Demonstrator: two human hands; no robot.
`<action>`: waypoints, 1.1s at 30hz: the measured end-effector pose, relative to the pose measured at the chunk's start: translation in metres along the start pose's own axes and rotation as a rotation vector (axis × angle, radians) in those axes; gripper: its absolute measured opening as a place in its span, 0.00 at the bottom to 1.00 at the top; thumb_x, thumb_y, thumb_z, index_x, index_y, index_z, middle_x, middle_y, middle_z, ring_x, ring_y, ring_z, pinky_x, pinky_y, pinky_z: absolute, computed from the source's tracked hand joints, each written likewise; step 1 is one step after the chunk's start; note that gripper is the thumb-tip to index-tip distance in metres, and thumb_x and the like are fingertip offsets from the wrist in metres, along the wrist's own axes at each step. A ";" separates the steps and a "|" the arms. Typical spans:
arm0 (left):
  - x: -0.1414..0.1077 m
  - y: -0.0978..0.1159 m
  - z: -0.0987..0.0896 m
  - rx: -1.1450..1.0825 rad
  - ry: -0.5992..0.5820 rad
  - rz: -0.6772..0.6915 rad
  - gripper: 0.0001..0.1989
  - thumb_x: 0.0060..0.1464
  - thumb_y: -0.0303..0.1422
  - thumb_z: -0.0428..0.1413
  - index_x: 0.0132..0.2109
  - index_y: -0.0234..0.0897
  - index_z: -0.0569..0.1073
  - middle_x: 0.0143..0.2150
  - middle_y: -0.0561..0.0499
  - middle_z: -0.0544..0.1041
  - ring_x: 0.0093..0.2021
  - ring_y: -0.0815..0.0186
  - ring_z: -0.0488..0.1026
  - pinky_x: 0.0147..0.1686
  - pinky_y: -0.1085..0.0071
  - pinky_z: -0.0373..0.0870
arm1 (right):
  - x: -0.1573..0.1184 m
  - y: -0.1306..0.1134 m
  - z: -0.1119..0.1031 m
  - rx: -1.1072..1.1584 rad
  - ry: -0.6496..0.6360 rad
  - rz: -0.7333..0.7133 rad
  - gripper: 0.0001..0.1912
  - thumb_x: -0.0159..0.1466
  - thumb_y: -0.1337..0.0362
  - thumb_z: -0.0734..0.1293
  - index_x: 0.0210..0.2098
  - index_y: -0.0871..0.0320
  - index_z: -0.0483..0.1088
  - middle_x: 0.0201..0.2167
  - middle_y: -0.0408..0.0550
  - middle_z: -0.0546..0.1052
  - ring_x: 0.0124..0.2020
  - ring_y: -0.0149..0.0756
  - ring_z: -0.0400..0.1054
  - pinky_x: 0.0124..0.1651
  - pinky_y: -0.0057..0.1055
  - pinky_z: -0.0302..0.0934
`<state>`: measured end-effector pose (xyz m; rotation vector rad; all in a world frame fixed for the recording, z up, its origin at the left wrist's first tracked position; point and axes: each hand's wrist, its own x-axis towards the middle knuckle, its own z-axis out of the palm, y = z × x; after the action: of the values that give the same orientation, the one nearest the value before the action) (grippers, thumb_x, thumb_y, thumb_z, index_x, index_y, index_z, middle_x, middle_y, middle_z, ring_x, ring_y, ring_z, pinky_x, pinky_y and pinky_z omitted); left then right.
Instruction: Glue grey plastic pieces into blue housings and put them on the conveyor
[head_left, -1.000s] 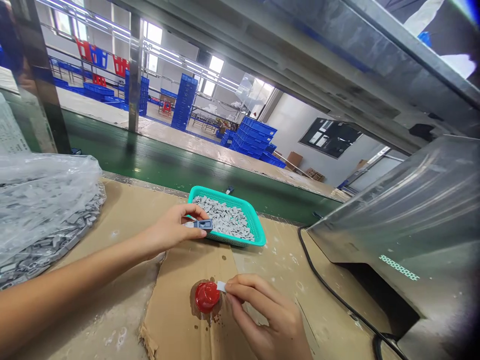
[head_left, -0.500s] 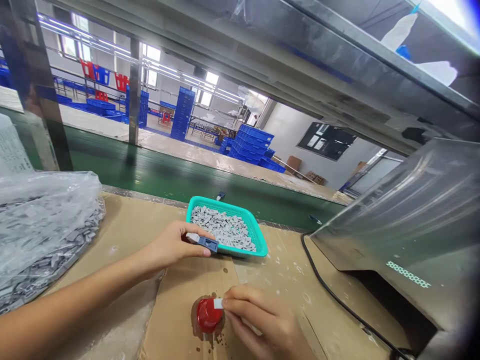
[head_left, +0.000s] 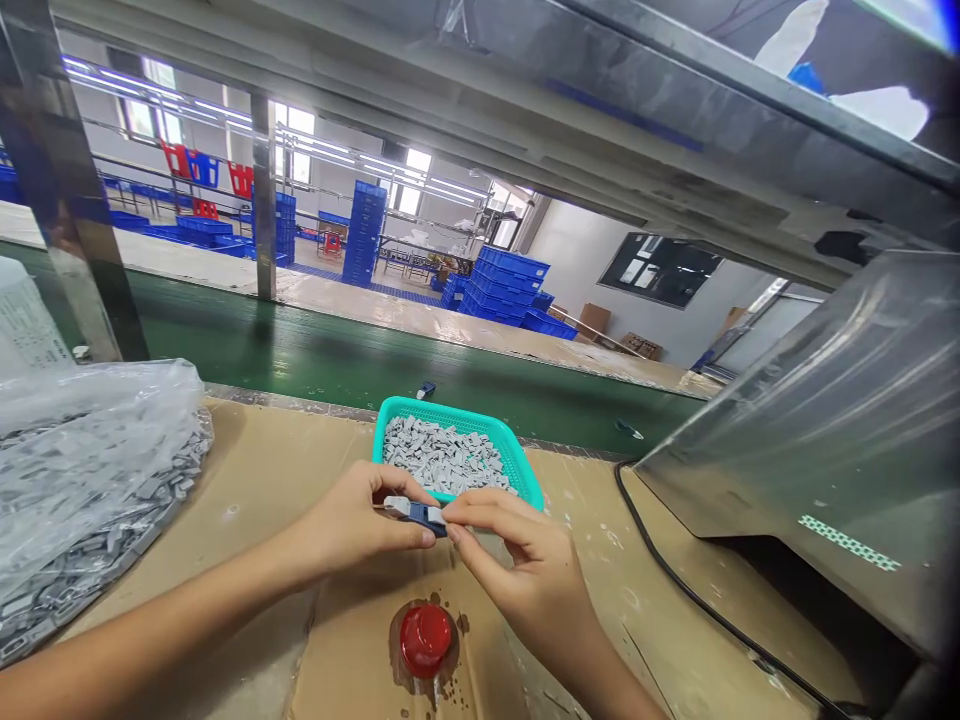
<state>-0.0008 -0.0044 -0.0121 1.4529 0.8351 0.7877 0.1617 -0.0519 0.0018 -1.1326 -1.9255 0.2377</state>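
Note:
My left hand (head_left: pixel 375 515) pinches a dark blue plastic piece (head_left: pixel 420 512) with a light grey end, just in front of the teal basket. The fingers of my right hand (head_left: pixel 517 550) are closed on a small light grey piece (head_left: pixel 435 516), which touches the right part of the dark blue piece. Small grey parts (head_left: pixel 442 452) fill the teal basket (head_left: pixel 531 480). Nearer to me, a wet red round object (head_left: pixel 425 640) sits on the cardboard in a damp patch.
A clear plastic bag of grey parts (head_left: pixel 97 490) lies at the left. Behind the basket runs a green belt (head_left: pixel 322 350) with two small dark pieces on it. A black cable (head_left: pixel 660 570) and a metal housing (head_left: pixel 810 430) are at the right.
My right hand has moved up from the red object to my left hand, bringing the small grey piece against the dark blue piece. The view has shifted slightly.

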 end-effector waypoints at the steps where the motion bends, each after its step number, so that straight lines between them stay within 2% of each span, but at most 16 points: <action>1: 0.000 0.000 0.001 -0.001 0.003 -0.002 0.09 0.33 0.28 0.60 0.29 0.33 0.74 0.24 0.53 0.71 0.25 0.71 0.65 0.26 0.76 0.60 | 0.000 -0.001 0.000 -0.008 0.000 -0.014 0.08 0.53 0.74 0.63 0.27 0.58 0.73 0.28 0.48 0.75 0.31 0.34 0.69 0.34 0.30 0.66; 7: -0.003 0.005 0.002 -0.084 0.052 -0.015 0.10 0.34 0.30 0.61 0.30 0.33 0.74 0.25 0.53 0.72 0.27 0.69 0.66 0.30 0.74 0.61 | 0.005 -0.003 0.000 -0.041 0.007 -0.105 0.08 0.54 0.73 0.63 0.28 0.58 0.73 0.28 0.47 0.72 0.30 0.32 0.68 0.31 0.28 0.66; 10: -0.004 0.007 0.001 -0.142 0.091 0.021 0.08 0.34 0.30 0.61 0.28 0.34 0.74 0.26 0.52 0.73 0.30 0.67 0.67 0.32 0.73 0.62 | 0.005 0.000 0.002 -0.043 -0.038 -0.111 0.09 0.55 0.73 0.63 0.32 0.57 0.73 0.33 0.49 0.72 0.35 0.34 0.67 0.36 0.30 0.66; 13: -0.001 0.004 0.002 -0.371 0.124 0.002 0.09 0.36 0.31 0.61 0.29 0.33 0.73 0.28 0.51 0.73 0.33 0.67 0.68 0.35 0.73 0.62 | 0.005 0.001 0.009 -0.015 -0.063 -0.105 0.14 0.54 0.72 0.63 0.40 0.57 0.70 0.37 0.50 0.72 0.39 0.36 0.66 0.41 0.33 0.64; 16: 0.002 0.003 0.004 -0.679 0.183 -0.075 0.12 0.38 0.30 0.60 0.34 0.36 0.71 0.28 0.54 0.72 0.29 0.73 0.68 0.33 0.76 0.63 | 0.008 -0.002 0.019 0.019 -0.080 -0.114 0.16 0.55 0.73 0.62 0.43 0.57 0.67 0.38 0.50 0.72 0.40 0.35 0.66 0.42 0.32 0.63; 18: 0.003 0.007 0.002 -0.778 0.222 -0.104 0.12 0.40 0.28 0.59 0.36 0.37 0.69 0.29 0.54 0.72 0.28 0.74 0.68 0.33 0.77 0.63 | 0.015 0.000 0.023 0.034 -0.102 -0.110 0.17 0.55 0.73 0.61 0.44 0.57 0.65 0.39 0.49 0.72 0.41 0.34 0.66 0.42 0.31 0.63; 20: 0.007 0.013 -0.007 -0.786 0.279 -0.072 0.08 0.43 0.26 0.56 0.35 0.35 0.68 0.31 0.52 0.72 0.31 0.73 0.69 0.36 0.75 0.65 | 0.026 0.010 0.020 0.050 -0.103 -0.062 0.18 0.56 0.71 0.60 0.47 0.57 0.62 0.39 0.48 0.72 0.39 0.32 0.67 0.42 0.30 0.63; 23: 0.019 0.018 -0.032 -0.705 0.422 0.031 0.02 0.47 0.24 0.51 0.31 0.33 0.65 0.32 0.47 0.72 0.31 0.72 0.69 0.32 0.77 0.64 | 0.048 0.039 0.008 -0.070 -0.106 0.084 0.19 0.60 0.68 0.57 0.51 0.62 0.57 0.35 0.49 0.73 0.36 0.30 0.68 0.39 0.28 0.64; 25: 0.034 0.012 -0.056 -0.568 0.549 0.086 0.03 0.48 0.24 0.48 0.33 0.34 0.63 0.32 0.47 0.73 0.27 0.74 0.68 0.27 0.78 0.62 | 0.061 0.062 0.001 -0.257 -0.192 0.163 0.16 0.59 0.67 0.56 0.46 0.64 0.64 0.34 0.51 0.74 0.33 0.32 0.69 0.37 0.30 0.64; 27: 0.054 -0.001 -0.080 -0.285 0.703 0.110 0.09 0.50 0.23 0.45 0.40 0.36 0.61 0.32 0.48 0.72 0.24 0.75 0.66 0.26 0.78 0.61 | 0.067 0.082 -0.003 -0.319 -0.253 0.175 0.12 0.54 0.72 0.60 0.36 0.63 0.71 0.33 0.52 0.75 0.32 0.36 0.69 0.37 0.33 0.63; 28: 0.065 -0.008 -0.091 -0.035 0.767 0.085 0.13 0.51 0.23 0.42 0.45 0.37 0.58 0.32 0.48 0.72 0.25 0.74 0.67 0.27 0.78 0.62 | 0.068 0.089 -0.003 -0.337 -0.282 0.170 0.13 0.50 0.75 0.61 0.33 0.62 0.72 0.33 0.52 0.76 0.32 0.37 0.69 0.38 0.34 0.62; 31: 0.095 -0.026 -0.118 0.247 0.806 0.037 0.19 0.52 0.23 0.37 0.53 0.33 0.51 0.35 0.43 0.71 0.30 0.69 0.69 0.30 0.73 0.63 | 0.066 0.098 0.003 -0.364 -0.339 0.150 0.17 0.45 0.80 0.60 0.29 0.61 0.74 0.30 0.52 0.77 0.34 0.40 0.69 0.40 0.33 0.60; 33: 0.109 -0.032 -0.128 0.421 0.776 0.026 0.22 0.51 0.24 0.40 0.55 0.31 0.51 0.37 0.39 0.71 0.36 0.63 0.69 0.36 0.68 0.63 | 0.064 0.099 0.008 -0.362 -0.340 0.144 0.16 0.46 0.80 0.60 0.27 0.61 0.75 0.30 0.53 0.77 0.35 0.41 0.69 0.40 0.33 0.59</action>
<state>-0.0567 0.1556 -0.0394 1.5216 1.6463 1.2813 0.2041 0.0568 -0.0192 -1.5539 -2.2486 0.1707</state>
